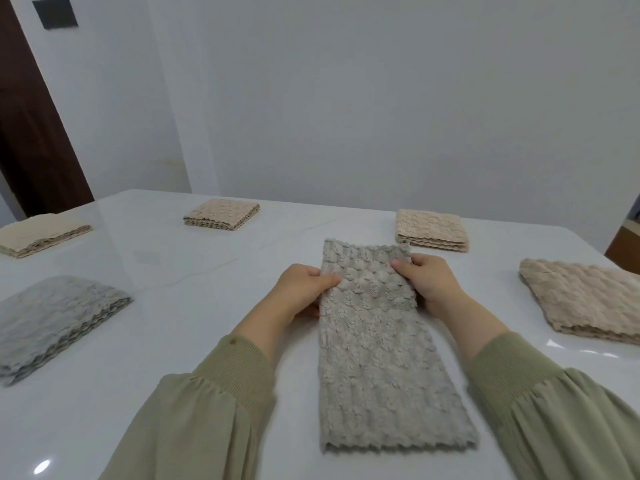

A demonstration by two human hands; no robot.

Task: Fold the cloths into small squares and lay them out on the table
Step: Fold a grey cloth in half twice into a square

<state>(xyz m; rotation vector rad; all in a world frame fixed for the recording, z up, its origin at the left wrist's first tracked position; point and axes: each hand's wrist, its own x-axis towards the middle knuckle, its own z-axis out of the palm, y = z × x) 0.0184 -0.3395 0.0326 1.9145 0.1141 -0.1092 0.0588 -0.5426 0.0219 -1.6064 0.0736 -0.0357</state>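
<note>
— So, where is the grey cloth [374,341]?
— Lengthwise on the tabletop [242,306], at centre. The left hand [304,289] and right hand [429,282] pinch its opposite long edges near the far end.

The grey cloth [374,358] you hold at 6 o'clock is matt plush with a bumpy, nubbly pile. The folded beige cloth [585,299] at 3 o'clock and folded grey cloth [52,320] at 9 o'clock share that waffled fleece. Your table [145,341] is smooth, glossy white, faintly veined like stone. Your sleeves [207,410] are matt woven fabric, cuffs ribbed
</note>
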